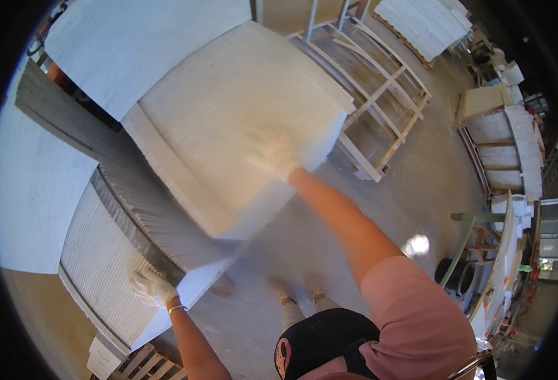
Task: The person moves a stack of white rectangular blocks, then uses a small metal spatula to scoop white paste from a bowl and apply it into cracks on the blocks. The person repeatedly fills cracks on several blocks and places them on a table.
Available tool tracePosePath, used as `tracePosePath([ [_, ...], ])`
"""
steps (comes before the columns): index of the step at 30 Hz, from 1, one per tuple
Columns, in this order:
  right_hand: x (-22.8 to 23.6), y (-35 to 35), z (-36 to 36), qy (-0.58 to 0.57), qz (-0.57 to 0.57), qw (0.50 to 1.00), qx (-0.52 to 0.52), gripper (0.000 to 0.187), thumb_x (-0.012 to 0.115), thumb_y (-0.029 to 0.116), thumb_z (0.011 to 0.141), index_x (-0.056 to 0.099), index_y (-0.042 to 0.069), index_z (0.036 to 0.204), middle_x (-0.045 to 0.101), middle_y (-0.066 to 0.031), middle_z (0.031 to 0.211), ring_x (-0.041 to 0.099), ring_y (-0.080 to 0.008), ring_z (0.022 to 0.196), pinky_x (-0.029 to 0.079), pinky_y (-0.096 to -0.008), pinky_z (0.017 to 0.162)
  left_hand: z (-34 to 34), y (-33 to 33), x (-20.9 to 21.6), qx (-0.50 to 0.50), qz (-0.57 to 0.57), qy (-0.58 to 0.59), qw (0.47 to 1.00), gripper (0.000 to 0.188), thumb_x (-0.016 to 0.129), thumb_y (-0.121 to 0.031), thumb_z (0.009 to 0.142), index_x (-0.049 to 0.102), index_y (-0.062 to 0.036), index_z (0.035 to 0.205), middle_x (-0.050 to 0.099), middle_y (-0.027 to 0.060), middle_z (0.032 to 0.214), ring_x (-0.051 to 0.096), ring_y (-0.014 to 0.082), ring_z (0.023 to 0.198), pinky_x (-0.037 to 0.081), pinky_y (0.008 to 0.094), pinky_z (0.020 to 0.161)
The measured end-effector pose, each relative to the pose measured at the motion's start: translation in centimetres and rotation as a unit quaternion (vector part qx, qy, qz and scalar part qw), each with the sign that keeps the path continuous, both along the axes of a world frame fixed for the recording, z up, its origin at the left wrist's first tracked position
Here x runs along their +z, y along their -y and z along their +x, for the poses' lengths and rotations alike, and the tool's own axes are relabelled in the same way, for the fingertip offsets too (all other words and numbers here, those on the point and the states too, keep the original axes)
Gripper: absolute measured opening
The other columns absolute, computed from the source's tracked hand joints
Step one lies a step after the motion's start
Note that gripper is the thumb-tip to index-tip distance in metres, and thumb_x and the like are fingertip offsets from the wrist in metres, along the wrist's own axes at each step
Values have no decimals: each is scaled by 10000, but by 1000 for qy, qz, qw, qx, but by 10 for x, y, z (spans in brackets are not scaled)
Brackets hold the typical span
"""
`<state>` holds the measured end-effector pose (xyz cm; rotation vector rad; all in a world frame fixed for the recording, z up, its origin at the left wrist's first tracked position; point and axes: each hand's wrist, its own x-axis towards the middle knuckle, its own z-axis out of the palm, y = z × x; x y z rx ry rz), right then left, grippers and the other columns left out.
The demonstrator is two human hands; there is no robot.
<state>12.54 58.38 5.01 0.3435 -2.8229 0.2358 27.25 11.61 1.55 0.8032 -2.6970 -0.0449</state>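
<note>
Here you are, both arms stretched, your right hand [276, 152] spread wide over the broad pale pile [241, 82] in front of you, its fingers closed on nothing. Your left hand [152, 288] lies with fingers stretched out on the ribbed pile [95, 247] at lower left, near the dark edge. To do this well, keep that right palm flat and light, let the fingers follow the surface evenly, and mind the rough border (it looks ready to snag a glove). Keep the left one steady, clear of the dark gap between the piles, and square your feet [298, 291] so you're not overreaching. Now the tricky bits: your right hand is blurred, so whether it's pressing or just above the surface, I can't tell. Your left thumb is hard to pick out, the gap's bottom is lost in shadow, and the white panel [146, 44] is cut off up top.
</note>
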Motion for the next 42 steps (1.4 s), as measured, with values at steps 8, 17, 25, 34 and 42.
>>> tracePosePath([
  [8,5,2,5,-15,6,1000,-5,566,505,543,944,563,165,1361,512,-51,1401,428,-257,1331,313,-454,1130,1,7,-5,13,10,11,1000,581,404,-512,1012,496,-107,1418,483,99,1474,445,318,1335,369,493,1096],
  [17,-4,0,5,20,28,999,-24,618,414,591,977,503,198,1446,441,-56,1517,352,-258,1419,227,-447,1186,-3,6,1,2,33,16,999,582,389,-515,1012,494,-119,1425,476,92,1484,431,316,1350,358,491,1107],
  [25,1,-3,7,25,26,999,-28,612,449,589,963,510,210,1440,466,-46,1498,384,-251,1398,248,-438,1173,1,1,5,1,31,-8,999,589,373,-509,1007,495,-106,1420,499,113,1446,436,331,1319,339,468,1119],
  [34,8,-8,11,7,36,999,-17,572,499,549,954,540,207,1411,493,-44,1468,415,-247,1374,275,-421,1153,7,-8,16,25,8,36,999,614,332,-555,1016,490,-96,1391,433,108,1503,396,324,1358,319,508,1121],
  [42,21,-6,13,-53,15,998,18,521,614,464,885,621,168,1313,569,-77,1365,493,-287,1289,354,-468,1084,6,-14,23,13,-8,11,1000,525,405,-488,1012,505,-92,1342,478,94,1442,451,323,1279,364,507,1065],
])
